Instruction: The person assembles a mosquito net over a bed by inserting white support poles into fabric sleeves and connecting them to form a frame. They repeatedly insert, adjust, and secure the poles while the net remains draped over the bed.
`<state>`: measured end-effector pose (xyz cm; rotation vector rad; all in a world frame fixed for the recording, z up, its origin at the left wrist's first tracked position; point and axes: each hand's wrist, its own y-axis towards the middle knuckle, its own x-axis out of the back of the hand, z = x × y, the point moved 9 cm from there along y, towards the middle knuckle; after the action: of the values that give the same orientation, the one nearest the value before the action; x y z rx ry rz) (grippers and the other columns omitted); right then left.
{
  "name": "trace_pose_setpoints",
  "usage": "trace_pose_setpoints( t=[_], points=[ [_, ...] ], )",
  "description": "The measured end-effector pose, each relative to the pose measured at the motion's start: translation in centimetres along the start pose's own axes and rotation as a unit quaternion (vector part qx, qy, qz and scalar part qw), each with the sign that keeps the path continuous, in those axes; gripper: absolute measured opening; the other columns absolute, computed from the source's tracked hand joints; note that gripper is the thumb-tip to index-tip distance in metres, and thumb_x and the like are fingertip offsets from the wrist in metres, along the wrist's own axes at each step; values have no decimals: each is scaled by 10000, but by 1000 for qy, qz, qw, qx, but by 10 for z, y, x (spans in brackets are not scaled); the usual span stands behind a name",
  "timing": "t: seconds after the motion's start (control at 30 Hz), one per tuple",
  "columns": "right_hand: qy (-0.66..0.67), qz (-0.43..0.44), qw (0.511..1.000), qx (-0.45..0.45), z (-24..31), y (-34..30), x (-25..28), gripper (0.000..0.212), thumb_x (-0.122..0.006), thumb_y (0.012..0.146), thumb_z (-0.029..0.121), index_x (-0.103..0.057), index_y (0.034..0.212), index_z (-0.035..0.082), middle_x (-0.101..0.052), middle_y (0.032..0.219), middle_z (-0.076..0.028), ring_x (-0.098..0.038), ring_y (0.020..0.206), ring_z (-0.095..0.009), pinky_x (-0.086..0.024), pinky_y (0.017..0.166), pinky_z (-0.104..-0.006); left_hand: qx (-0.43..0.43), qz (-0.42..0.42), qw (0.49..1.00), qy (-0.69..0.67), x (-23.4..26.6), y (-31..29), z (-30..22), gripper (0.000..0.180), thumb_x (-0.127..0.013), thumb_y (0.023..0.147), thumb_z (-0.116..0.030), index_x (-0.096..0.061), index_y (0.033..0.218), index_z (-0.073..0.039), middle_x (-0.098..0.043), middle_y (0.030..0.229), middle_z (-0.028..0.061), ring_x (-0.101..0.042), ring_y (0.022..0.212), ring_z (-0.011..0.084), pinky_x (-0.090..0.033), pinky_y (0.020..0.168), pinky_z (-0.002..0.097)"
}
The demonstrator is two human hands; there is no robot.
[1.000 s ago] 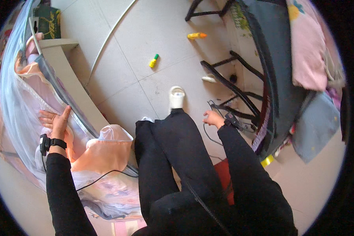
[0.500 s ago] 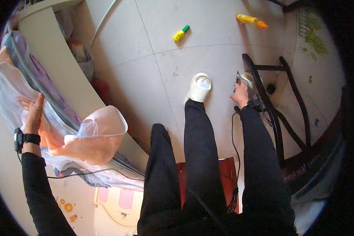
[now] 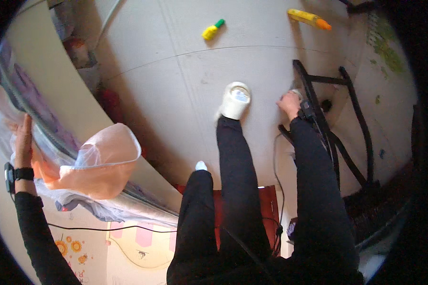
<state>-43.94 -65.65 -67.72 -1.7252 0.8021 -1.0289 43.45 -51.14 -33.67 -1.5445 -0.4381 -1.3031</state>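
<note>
My left hand (image 3: 24, 142) rests with fingers stretched out against sheer white and peach netting (image 3: 100, 175) draped over the pale edge board at the left. My right hand (image 3: 289, 104) reaches low to the floor beside a black metal frame (image 3: 349, 104). Its fingers are curled, and a small whitish thing (image 3: 297, 93) shows just past them, mostly hidden; I cannot tell its kind. One foot wears a cream slipper (image 3: 236, 100), while the other shows a pale toe tip (image 3: 201, 166) below the dark trouser leg.
On the tiled floor lie a yellow bottle with an orange tip (image 3: 310, 19) and a small yellow thing with a green end (image 3: 213, 30). A dark red stool or seat (image 3: 271, 204) is under me. A black cable (image 3: 278, 166) hangs beside my right arm.
The whitish thing by my right hand is now more covered, and that hand's fingers are more curled. My left hand still lies on the netting. My other foot's tip has come into sight.
</note>
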Motion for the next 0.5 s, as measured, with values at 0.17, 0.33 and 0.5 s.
trace_pose_setpoints(
  t=[0.17, 0.33, 0.5],
  points=[
    [142, -91, 984, -51, -39, -23, -25, 568, -702, 692, 267, -576, 1194, 32, -413, 1333, -199, -404, 1211, -383, -361, 1029, -422, -25, -57, 998, 7, 3, -1, -5, 1155, -568, 774, -686, 103, 1467, -50, 65, 1549, 138, -24, 1428, 279, -137, 1143, 379],
    [84, -253, 963, 31, -46, 1, -49, 516, -627, 738, 170, -535, 1213, -9, -543, 1183, -203, -497, 1122, -383, -405, 979, -421, -24, 7, 998, -59, -9, -6, -12, 1127, -551, 791, -677, 115, 1468, -69, 97, 1543, 140, -24, 1426, 290, -110, 1151, 392],
    [-26, -186, 978, 87, 5, -30, -18, 252, -505, 833, 127, -609, 993, -37, -598, 978, -217, -578, 922, -405, -473, 825, -471, -45, -42, 997, -34, 8, -5, -20, 1170, -611, 782, -618, 166, 1451, -54, 118, 1535, 165, 35, 1426, 296, -26, 1154, 370]
  ],
)
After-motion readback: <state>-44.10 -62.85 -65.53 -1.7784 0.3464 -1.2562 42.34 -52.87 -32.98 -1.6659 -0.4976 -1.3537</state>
